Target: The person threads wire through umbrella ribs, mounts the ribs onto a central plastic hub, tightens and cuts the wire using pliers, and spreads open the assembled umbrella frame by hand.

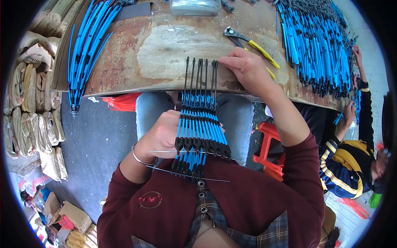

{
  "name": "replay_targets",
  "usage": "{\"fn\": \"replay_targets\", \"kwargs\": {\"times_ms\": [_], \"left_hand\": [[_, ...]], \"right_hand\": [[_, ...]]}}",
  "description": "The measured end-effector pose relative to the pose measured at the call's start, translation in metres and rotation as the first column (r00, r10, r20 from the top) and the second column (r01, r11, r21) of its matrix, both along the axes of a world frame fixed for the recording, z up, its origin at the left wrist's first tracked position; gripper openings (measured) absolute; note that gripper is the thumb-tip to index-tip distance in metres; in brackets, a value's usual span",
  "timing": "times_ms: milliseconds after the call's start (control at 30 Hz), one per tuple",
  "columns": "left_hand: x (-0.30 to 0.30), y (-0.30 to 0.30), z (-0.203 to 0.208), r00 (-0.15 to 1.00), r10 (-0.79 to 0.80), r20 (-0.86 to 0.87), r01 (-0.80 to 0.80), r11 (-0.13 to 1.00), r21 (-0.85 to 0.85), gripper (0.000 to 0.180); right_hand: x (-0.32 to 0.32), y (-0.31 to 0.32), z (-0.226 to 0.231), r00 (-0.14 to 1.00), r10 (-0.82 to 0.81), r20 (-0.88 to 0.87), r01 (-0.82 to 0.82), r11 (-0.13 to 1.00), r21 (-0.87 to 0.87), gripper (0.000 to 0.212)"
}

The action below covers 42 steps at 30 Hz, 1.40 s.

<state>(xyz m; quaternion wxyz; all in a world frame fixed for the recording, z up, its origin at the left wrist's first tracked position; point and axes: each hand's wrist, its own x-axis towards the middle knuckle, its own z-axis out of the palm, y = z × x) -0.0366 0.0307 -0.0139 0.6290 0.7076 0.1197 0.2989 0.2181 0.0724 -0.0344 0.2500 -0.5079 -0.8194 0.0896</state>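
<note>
The left hand (163, 134) grasps a row of blue ribs (198, 124) strung on wires. The right hand (244, 68) presses their black tips at the near edge of the desk (165, 49). Yellow-handled pliers (250, 43) lie just beyond the right hand, and loose rib piles fill both far corners.

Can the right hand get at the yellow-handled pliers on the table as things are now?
Probably yes. The right hand rests on the table edge at the rod tips, and the pliers lie just beyond its fingers with nothing between.

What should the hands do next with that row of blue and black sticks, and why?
Probably the right hand should press the black tips level against the table edge. The left hand grips the row of sticks strung on two thin wires, and the top tips look uneven.
</note>
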Motion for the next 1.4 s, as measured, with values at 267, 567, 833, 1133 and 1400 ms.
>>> {"fn": "replay_targets", "kwargs": {"times_ms": [267, 567, 833, 1133, 1400], "left_hand": [[-0.001, 0.005, -0.005, 0.995, 0.028, 0.096, -0.036, 0.995, 0.09, 0.022], [0.001, 0.005, -0.005, 0.991, 0.107, 0.08, -0.122, 0.969, 0.215, 0.021], [0.002, 0.004, -0.004, 0.991, 0.129, 0.037, -0.133, 0.981, 0.142, 0.02], [-0.001, 0.002, -0.01, 0.996, 0.081, 0.038, -0.084, 0.994, 0.07, 0.017], [0.002, 0.001, -0.01, 0.994, 0.076, 0.077, -0.085, 0.99, 0.116, 0.011]], "right_hand": [[0.002, 0.015, 0.001, 0.996, 0.081, -0.032, -0.082, 0.996, -0.03, 0.021], [-0.008, 0.024, 0.003, 0.99, 0.143, 0.0, -0.143, 0.99, -0.003, 0.018], [-0.017, 0.03, 0.006, 0.986, 0.152, 0.069, -0.153, 0.988, 0.016, 0.019], [-0.027, 0.031, 0.042, 0.867, 0.327, 0.376, -0.262, 0.941, -0.215, 0.038], [-0.015, 0.031, 0.033, 0.917, 0.329, 0.227, -0.28, 0.934, -0.223, 0.028]]}}
